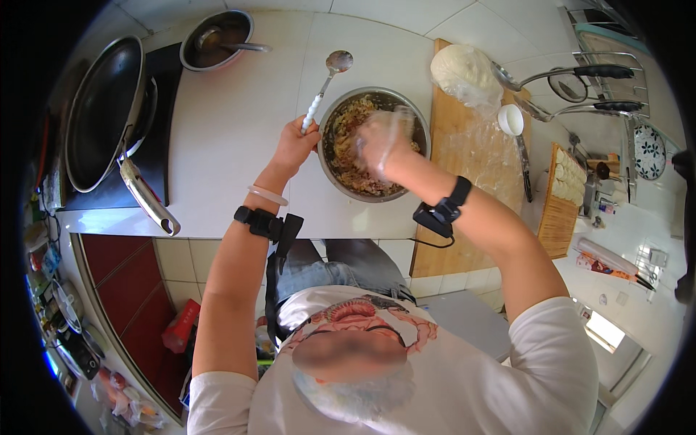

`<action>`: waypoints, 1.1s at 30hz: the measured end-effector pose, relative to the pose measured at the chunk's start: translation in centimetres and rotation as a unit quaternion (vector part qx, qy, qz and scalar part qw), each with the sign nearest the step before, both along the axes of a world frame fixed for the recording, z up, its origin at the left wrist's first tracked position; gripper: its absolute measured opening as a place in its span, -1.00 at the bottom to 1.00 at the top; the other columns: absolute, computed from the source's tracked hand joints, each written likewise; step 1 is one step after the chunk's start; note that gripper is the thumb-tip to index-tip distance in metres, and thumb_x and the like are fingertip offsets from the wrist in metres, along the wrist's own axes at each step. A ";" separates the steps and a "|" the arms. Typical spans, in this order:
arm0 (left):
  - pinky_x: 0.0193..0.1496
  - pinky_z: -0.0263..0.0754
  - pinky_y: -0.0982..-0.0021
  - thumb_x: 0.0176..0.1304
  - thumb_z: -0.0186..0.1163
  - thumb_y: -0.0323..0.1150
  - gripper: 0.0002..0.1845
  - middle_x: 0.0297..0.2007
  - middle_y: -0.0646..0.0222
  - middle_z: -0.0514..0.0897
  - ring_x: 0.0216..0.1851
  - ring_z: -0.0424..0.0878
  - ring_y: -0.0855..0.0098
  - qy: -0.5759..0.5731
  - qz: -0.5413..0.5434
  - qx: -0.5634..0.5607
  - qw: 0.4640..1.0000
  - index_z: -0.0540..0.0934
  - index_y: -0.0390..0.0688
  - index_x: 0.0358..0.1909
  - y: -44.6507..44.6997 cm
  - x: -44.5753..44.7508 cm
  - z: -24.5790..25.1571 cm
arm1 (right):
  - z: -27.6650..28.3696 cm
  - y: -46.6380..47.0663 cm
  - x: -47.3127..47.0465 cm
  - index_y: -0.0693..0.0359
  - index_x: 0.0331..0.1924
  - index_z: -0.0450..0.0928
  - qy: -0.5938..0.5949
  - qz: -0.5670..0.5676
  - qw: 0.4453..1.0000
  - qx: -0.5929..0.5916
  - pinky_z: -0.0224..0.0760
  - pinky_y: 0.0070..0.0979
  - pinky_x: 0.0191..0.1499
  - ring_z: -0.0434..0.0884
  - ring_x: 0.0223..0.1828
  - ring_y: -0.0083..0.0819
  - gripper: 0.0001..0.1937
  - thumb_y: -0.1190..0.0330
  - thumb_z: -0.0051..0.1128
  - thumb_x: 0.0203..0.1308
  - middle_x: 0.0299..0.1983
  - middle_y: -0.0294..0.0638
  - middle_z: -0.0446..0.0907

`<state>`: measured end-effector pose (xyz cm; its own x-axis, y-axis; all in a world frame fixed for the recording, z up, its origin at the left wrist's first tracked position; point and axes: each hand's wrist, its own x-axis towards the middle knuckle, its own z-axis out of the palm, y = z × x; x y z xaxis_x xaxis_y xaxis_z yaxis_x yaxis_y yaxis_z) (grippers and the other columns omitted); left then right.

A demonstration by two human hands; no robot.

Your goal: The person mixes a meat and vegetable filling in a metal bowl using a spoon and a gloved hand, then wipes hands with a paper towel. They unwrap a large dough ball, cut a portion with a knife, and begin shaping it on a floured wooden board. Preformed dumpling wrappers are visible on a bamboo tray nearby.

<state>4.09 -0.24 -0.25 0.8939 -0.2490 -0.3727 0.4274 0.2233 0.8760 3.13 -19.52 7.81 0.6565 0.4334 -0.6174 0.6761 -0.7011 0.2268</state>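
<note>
On the white counter stands a steel mixing bowl with a chopped, moist filling in it. My right hand, in a clear plastic glove, is down in the bowl at the filling; it is blurred by motion, so its fingers cannot be made out. At the bowl's left rim, my left hand is closed around the white beaded handle of a metal spoon. The spoon's smeared head points away from me, above the counter.
A floury wooden board at the right bears dough in plastic, a small white cup and a knife. Farther right lies a mat of dough pieces. At the left are a frying pan and a bowl with a ladle.
</note>
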 end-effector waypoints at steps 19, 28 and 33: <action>-0.54 0.11 0.57 0.10 0.09 -0.59 -0.77 -0.60 0.63 0.28 -0.57 0.20 0.70 -0.035 0.018 0.055 0.998 0.30 -0.07 -0.56 -0.5 -0.3 -1.4 | 0.9 -2.3 -3.7 -0.14 0.14 0.50 -0.024 0.049 0.992 0.117 0.30 -0.02 0.13 0.37 0.20 -0.14 -0.58 0.16 0.05 0.15 0.11 -0.20 0.46; -0.45 0.28 0.52 0.10 0.09 -0.60 -0.77 -0.55 0.58 0.31 -0.52 0.27 0.64 -0.034 -0.047 0.050 0.997 0.30 -0.08 -0.56 0.4 0.4 -0.7 | -3.5 -2.1 -0.1 -0.08 -0.07 0.63 0.076 -0.138 0.982 0.101 0.43 -0.21 0.08 0.45 0.10 -0.03 -0.56 0.35 0.37 -0.19 0.16 -0.03 0.33; -0.37 0.36 0.51 0.12 0.09 -0.61 -0.77 -0.50 0.57 0.35 -0.46 0.33 0.64 -0.024 -0.067 0.042 0.997 0.31 -0.08 -0.53 0.6 0.6 -0.9 | -0.9 -6.1 -0.1 0.00 0.06 0.57 0.070 -0.165 0.922 0.344 0.36 -0.27 0.18 0.46 0.13 -0.09 -0.55 0.19 0.29 0.02 0.16 0.05 0.39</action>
<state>4.67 0.34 -1.16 0.8723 -0.3366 -0.3546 0.4052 0.0918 0.9096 3.01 -25.66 6.94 0.7567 0.5459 -0.3598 0.3897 -0.8185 -0.4222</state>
